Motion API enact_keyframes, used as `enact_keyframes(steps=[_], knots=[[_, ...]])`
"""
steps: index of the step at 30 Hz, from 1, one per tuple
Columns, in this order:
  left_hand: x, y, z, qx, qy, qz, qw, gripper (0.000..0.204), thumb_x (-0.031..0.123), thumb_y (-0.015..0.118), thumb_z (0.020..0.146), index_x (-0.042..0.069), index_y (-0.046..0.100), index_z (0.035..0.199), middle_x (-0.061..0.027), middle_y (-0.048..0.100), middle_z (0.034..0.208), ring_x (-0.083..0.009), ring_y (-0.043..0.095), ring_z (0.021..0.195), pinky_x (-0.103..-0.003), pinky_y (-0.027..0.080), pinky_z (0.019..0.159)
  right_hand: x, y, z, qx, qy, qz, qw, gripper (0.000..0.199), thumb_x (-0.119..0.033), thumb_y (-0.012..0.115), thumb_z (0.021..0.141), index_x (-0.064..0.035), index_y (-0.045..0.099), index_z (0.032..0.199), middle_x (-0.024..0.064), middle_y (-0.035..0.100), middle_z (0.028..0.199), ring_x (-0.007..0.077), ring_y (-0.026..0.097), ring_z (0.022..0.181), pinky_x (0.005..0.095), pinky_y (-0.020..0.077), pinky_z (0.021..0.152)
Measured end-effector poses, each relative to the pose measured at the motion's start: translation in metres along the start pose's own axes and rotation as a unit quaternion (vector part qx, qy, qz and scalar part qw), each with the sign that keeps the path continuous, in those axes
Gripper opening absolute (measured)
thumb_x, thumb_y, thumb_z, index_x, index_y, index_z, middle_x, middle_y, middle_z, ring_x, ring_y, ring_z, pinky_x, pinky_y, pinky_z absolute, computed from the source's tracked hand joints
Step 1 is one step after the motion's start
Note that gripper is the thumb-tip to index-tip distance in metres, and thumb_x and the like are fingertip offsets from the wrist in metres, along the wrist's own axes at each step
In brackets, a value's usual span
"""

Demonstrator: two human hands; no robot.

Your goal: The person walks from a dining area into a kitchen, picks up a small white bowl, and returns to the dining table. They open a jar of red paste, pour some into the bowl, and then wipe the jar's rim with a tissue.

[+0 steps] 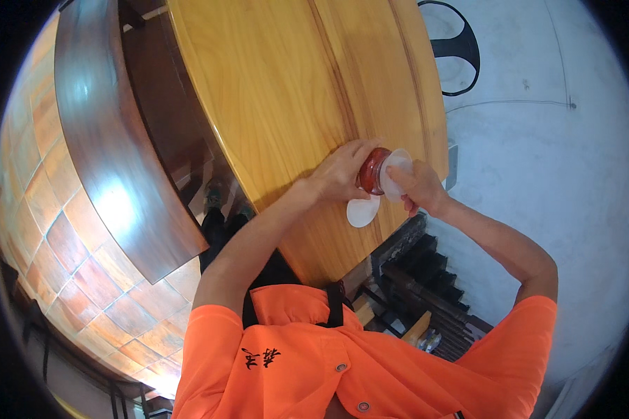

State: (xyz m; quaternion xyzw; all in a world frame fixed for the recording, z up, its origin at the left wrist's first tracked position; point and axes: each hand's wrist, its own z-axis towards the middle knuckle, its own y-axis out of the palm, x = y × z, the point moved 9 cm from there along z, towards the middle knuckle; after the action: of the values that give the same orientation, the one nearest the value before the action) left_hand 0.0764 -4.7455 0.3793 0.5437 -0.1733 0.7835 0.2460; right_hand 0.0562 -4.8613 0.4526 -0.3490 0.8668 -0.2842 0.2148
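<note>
A small rounded jar (372, 172) with dark red contents is tipped on its side above the wooden table (286, 77). My left hand (341, 170) is closed around its body. Over the jar's mouth end sits a thin white round disc (394, 162), like a lid or cover. My right hand (421, 187) grips this disc, thumb laid across its face and the other fingers curled below. Just under the jar, a second white round disc (362, 211) lies on the tabletop near my left fingers. Whether the first disc is fastened to the jar, I cannot tell.
A curved dark wooden bench (112, 140) stands left of the table over a tiled floor (77, 262). To the right rises a pale wall (538, 160), with a black ring-shaped stand or chair part (461, 49) beside the table. Dark slatted wooden furniture (426, 279) is below the table's right corner.
</note>
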Motion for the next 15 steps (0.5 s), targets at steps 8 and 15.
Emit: enact_keyframes(steps=[8, 15], knots=[[-0.012, 0.015, 0.011, -0.169, -0.020, -0.011, 0.985, 0.114, 0.020, 0.088, 0.053, 0.009, 0.022, 0.145, -0.0201, 0.040, 0.137, -0.0377, 0.040, 0.127, -0.043, 0.034, 0.106, -0.033, 0.009, -0.026, 0.081, -0.352, -0.420, 0.832, 0.066, -0.034, 0.074, 0.074, 0.0072, 0.045, 0.116, 0.0249, 0.059, 0.093, 0.0405, 0.062, 0.083, 0.0438, 0.0516, 0.071], [-0.004, 0.021, 0.022, -0.133, 0.052, -0.035, 0.989, 0.102, 0.021, 0.089, 0.048, 0.007, 0.038, 0.135, -0.0177, 0.054, 0.121, -0.0367, 0.050, 0.114, -0.043, 0.041, 0.097, -0.033, 0.014, -0.036, 0.071, -0.500, -0.461, 0.730, 0.081, -0.037, 0.078, 0.068, 0.0068, 0.039, 0.123, 0.0223, 0.051, 0.105, 0.0357, 0.060, 0.080, 0.0398, 0.0521, 0.065]])
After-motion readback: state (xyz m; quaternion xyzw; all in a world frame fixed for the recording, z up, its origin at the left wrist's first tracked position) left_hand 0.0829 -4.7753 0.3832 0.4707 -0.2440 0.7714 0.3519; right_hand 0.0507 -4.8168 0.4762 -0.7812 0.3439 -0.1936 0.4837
